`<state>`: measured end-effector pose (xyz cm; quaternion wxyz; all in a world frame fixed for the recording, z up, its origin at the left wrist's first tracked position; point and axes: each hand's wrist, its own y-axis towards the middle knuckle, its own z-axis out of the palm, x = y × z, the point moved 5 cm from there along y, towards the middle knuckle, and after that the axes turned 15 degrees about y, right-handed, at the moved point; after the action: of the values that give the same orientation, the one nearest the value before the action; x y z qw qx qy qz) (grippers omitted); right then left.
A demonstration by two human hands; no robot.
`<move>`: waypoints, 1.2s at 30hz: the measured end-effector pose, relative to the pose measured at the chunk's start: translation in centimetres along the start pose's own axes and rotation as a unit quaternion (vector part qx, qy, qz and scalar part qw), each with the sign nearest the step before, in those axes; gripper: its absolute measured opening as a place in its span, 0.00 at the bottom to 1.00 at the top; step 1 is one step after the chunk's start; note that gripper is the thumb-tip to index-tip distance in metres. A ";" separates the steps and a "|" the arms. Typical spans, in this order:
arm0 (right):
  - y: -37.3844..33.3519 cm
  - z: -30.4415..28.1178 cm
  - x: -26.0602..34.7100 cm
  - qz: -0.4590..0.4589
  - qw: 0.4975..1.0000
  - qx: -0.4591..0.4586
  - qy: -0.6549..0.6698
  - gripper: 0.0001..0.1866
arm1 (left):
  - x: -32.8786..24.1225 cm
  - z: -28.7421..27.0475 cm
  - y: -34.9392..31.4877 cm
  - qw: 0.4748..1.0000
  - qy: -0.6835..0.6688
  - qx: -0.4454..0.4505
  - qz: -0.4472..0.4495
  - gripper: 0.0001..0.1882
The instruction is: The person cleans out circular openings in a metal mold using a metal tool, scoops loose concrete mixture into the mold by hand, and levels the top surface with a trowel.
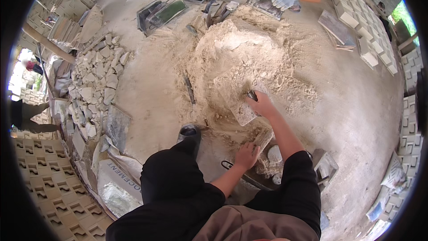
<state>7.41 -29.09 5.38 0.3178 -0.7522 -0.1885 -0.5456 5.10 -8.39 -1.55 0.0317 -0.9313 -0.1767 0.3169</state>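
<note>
My right hand (263,103) is closed round the dark handle of a flat rectangular trowel (238,109). Pale powder coats its broad plate, which lies at the near side of a heap of sandy mix (249,40). Nearer to me, my left hand (247,156) lies with its fingers outstretched on the edge of a dust-covered mould (265,139). Loose mix and rounded pale shapes (274,153) show in or beside this mould, partly hidden by my right arm. A dark loop handle (226,164) sticks out left of my left wrist.
Across the heap, a co-worker's gloved hand (285,0) rests by a metal mould (265,1). Open moulds (162,13) stand far left. A dark bar (189,88) lies left of the heap. Broken pieces (96,73) and a cement sack (118,183) lie left; pale blocks (356,22) are stacked right.
</note>
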 end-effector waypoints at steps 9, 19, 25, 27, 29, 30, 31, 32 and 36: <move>-13.1 -6.6 2.4 0.098 0.995 -0.019 0.011 0.14 | 2.3 3.2 2.2 0.995 -0.095 0.034 -0.011 0.19; -30.1 -12.6 -2.4 0.151 0.972 -0.137 -0.113 0.15 | -6.8 -0.1 4.5 0.943 -0.326 -0.074 0.005 0.20; -34.3 -12.8 -3.7 0.129 0.958 -0.171 -0.193 0.12 | -10.9 0.2 3.9 0.940 -0.330 -0.008 0.083 0.22; -34.4 -12.5 -3.2 0.133 0.960 -0.170 -0.179 0.12 | -11.6 0.9 3.7 0.923 -0.373 0.041 0.087 0.24; -34.4 -12.2 -3.1 0.133 0.961 -0.167 -0.173 0.12 | -12.2 1.5 3.7 0.905 -0.411 0.072 0.087 0.24; -34.3 -12.1 -3.1 0.133 0.962 -0.165 -0.171 0.12 | -12.3 1.6 3.7 0.904 -0.410 0.078 0.095 0.24; -34.3 -12.0 -3.2 0.134 0.962 -0.165 -0.171 0.12 | -12.6 1.6 3.5 0.902 -0.410 0.086 0.102 0.24; -34.2 -11.9 -3.4 0.134 0.962 -0.164 -0.171 0.12 | -12.9 1.6 3.5 0.901 -0.411 0.092 0.108 0.24; -33.3 -11.2 -3.7 0.127 0.962 -0.160 -0.183 0.12 | -13.0 2.5 3.8 0.885 -0.430 0.145 0.107 0.26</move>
<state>-22.72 -12.33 13.22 0.2199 -0.8980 -0.0564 -0.3770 -4.79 -16.63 3.37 0.0537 -0.7021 -0.0239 0.7096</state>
